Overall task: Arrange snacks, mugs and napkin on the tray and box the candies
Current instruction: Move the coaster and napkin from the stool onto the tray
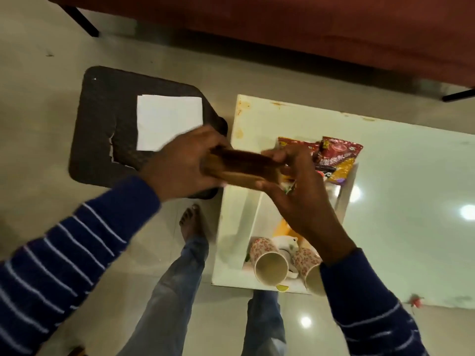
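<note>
Wooden box (241,168) is being gripped at both ends, above the near-left part of the white tray (347,191), by the left hand (180,165) and right hand (295,186). Snack packets (336,160) are lying far, two floral mugs (270,260) near, and a napkin (168,122) is resting on the dark stool (102,129) at left.

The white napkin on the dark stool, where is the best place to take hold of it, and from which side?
Pinch the napkin at its near edge or corner, coming in from the person's side. It lies flat and thin on the stool, so only an edge can be lifted. Both the left hand and right hand hold the wooden box, so one probably must let go first.
</note>
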The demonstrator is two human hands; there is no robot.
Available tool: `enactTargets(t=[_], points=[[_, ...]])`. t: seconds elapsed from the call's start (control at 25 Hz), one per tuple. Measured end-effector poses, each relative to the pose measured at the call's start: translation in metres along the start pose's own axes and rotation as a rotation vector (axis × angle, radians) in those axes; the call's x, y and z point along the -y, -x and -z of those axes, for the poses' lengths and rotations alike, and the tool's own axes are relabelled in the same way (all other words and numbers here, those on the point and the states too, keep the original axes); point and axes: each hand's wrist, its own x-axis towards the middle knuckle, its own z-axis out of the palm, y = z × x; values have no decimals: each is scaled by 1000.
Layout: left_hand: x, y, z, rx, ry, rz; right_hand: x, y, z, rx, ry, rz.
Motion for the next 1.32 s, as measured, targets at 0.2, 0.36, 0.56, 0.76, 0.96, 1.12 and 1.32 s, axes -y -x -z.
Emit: enactTargets(t=[0.2,0.36,0.56,0.76,0.96,1.12,1.32], points=[[-54,4,-110,-44,22,-53,-66,80,73,45,239,-122],[-69,-3,-171,47,13,-28,-119,119,89,13,376,-218],[-65,-15,-217,147,-119,-24,-171,141,78,-19,344,-317],[-58,-23,-235,84,-184,-22,-200,138,68,-77,335,-296],[-51,-25,-246,104,-199,41,-215,134,64,-43,415,-295],[-46,-18,-237,146,-83,74,-205,134,72,-19,469,-217],[-20,8,-188,-129,72,164,-150,122,60,-254,329,-205]])
